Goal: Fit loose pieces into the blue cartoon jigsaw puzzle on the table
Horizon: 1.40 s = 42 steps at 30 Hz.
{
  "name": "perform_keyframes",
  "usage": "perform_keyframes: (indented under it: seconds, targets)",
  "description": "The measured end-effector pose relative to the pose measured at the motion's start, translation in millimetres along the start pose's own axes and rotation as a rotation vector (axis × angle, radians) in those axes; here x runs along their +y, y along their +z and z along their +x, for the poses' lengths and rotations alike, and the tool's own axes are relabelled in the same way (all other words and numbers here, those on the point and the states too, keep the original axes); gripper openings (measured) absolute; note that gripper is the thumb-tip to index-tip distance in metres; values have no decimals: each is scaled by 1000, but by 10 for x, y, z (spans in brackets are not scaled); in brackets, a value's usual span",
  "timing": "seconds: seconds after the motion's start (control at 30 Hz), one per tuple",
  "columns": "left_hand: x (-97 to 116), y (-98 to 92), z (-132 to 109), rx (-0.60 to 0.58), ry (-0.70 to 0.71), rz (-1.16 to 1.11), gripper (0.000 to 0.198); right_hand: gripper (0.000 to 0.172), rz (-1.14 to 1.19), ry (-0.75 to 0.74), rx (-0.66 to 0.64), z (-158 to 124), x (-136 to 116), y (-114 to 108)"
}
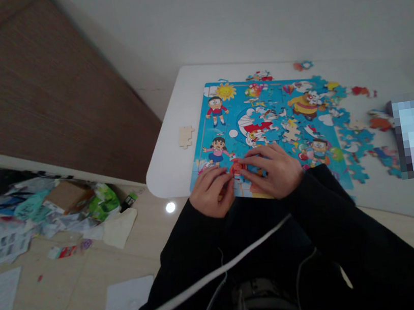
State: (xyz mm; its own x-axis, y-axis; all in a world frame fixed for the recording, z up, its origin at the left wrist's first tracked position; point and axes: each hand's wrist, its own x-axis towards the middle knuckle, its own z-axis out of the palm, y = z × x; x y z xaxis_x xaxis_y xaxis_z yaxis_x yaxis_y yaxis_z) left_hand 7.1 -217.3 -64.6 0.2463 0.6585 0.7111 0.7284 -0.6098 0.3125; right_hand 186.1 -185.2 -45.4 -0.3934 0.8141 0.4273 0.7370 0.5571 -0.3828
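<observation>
A colourful cartoon jigsaw puzzle (264,126) lies partly assembled on a white table (172,154). My left hand (212,192) and my right hand (274,171) rest together on the puzzle's near edge, fingers curled. Between their fingertips sits a small red-orange puzzle piece (236,168), pinched by both hands and pressed against the puzzle. Black sleeves cover both arms.
A bare wooden piece (186,136) lies face down left of the puzzle. Several loose pieces (364,125) are scattered at the right and far edge. Papers, bags and a cardboard box (66,195) litter the floor at left. A brown wall panel stands behind.
</observation>
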Motion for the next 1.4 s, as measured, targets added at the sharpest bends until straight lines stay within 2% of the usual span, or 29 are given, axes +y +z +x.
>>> perform_keyframes:
  seconds: [0.3, 0.57, 1.03, 1.4]
  targets:
    - [15, 0, -17, 5, -6, 23, 10, 22, -11, 25, -31, -6, -15, -23]
    - [5, -18, -13, -58, 18, 21, 18, 26, -9, -6, -53, 1, -8, -43]
    - [63, 10, 21, -8, -98, 51, 15, 28, -22, -55, -17, -20, 46, -12]
    - [10, 31, -20, -31, 2, 27, 23, 26, 5, 12, -59, -5, -33, -35]
